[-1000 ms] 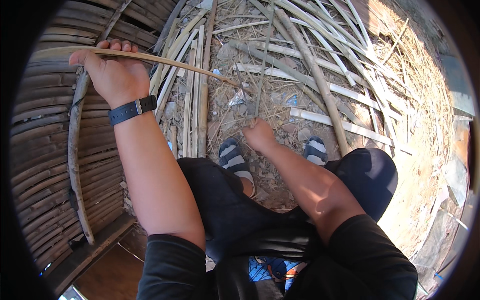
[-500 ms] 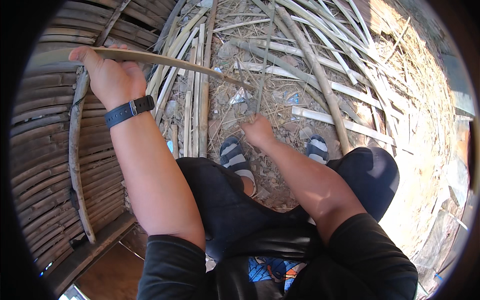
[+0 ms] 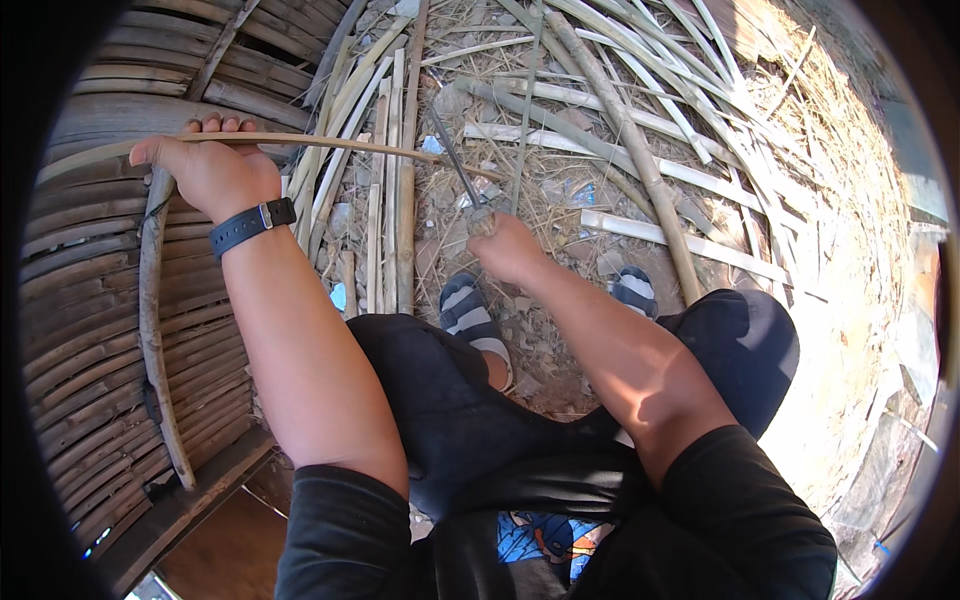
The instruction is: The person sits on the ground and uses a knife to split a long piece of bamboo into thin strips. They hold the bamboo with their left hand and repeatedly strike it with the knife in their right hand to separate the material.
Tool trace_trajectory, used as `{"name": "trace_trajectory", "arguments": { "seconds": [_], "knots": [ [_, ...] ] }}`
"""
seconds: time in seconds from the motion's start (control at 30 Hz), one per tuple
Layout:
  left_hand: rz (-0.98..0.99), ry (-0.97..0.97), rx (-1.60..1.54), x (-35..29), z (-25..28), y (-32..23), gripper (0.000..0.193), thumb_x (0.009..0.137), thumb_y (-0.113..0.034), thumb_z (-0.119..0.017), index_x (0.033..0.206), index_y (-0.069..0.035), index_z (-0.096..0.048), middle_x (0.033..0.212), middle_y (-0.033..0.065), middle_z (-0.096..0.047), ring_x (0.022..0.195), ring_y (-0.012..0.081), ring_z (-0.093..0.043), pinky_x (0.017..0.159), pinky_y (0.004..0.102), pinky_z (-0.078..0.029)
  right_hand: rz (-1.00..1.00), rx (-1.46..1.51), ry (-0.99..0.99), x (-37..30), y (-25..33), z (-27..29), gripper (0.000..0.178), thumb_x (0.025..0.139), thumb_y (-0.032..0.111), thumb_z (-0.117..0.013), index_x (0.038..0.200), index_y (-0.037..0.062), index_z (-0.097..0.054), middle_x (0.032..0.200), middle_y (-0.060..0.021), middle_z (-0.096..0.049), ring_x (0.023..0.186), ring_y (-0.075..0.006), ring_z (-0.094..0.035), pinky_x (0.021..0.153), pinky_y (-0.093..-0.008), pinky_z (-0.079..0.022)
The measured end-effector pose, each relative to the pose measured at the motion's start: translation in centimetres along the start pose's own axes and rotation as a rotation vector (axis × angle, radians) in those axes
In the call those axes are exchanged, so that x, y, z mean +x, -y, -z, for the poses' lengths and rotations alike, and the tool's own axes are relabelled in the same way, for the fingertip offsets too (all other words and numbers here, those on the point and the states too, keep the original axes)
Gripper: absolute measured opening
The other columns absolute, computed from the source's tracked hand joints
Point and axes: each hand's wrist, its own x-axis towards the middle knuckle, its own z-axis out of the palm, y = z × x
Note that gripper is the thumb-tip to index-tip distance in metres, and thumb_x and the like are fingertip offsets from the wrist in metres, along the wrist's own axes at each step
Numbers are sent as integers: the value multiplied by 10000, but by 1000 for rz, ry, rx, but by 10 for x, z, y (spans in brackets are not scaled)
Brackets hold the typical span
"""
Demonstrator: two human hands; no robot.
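Head view: left hand (image 3: pixel 215 172) is closed around a thin bamboo strip (image 3: pixel 330 145) at 10 o'clock. Right hand (image 3: pixel 510 248) is closed on a knife (image 3: pixel 455 165) handle, blade pointing toward 12 o'clock, apparently meeting the strip. Judged light, springy, sharp-edged; best held mid-length. The strip extends from the left grip toward 3 o'clock, above loose bamboo poles (image 3: pixel 620 130).

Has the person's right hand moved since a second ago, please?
Yes. The right hand, closed on a knife handle, has shifted slightly up the picture, away from the striped sandal toward the bamboo strips.
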Motion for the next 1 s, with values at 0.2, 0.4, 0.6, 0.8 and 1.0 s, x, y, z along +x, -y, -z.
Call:
{"name": "trace_trajectory", "arguments": {
  "seconds": [0.2, 0.4, 0.6, 0.8, 1.0],
  "knots": [
    [-77, 34, 18, -3, 0, 7, 831, 802, -904, -68, 737, -123, -344, 593, 30, -323, 506, 179, -244, 494, 297, -295, 356, -175, -36, -42, 63, -24, 485, 808, 256, -658, 1151, -74, -569, 925, -315, -660, 929, -459, -655, 839, -470, -520],
    [-8, -113, 7, -10, -10, 5, 842, 773, -928, -77, 725, -131, -344, 575, 18, -322, 494, 166, -212, 462, 293, -232, -58, -318, -100, 2, -37, -6, 488, 787, 227, -695, 1151, -73, -566, 999, -288, -672, 985, -428, -656, 881, -464, -517],
    [-49, 30, 19, -8, -10, 7, 854, 749, -949, -77, 715, -137, -338, 563, 9, -311, 483, 155, -221, 457, 284, -232, 134, -103, -98, -36, 24, -30, 460, 788, 223, -679, 1140, -55, -578, 951, -273, -680, 927, -414, -667, 852, -458, -518],
    [-18, -66, 28, 0, 4, 9, 856, 766, -939, -76, 740, -125, -339, 571, 10, -292, 488, 163, -207, 456, 288, -222, 162, -133, 31, -33, 11, -31, 449, 783, 207, -677, 1118, -76, -581, 954, -286, -674, 945, -421, -663, 856, -461, -520],
    [24, -306, 40, 31, 35, 8, 875, 780, -928, -94, 816, -96, -360, 588, 18, -297, 504, 163, -201, 470, 283, -228, 115, -243, 19, -19, 8, -17, 459, 781, 209, -674, 1125, -77, -573, 985, -302, -663, 977, -433, -652, 865, -471, -516]
  ]
}}
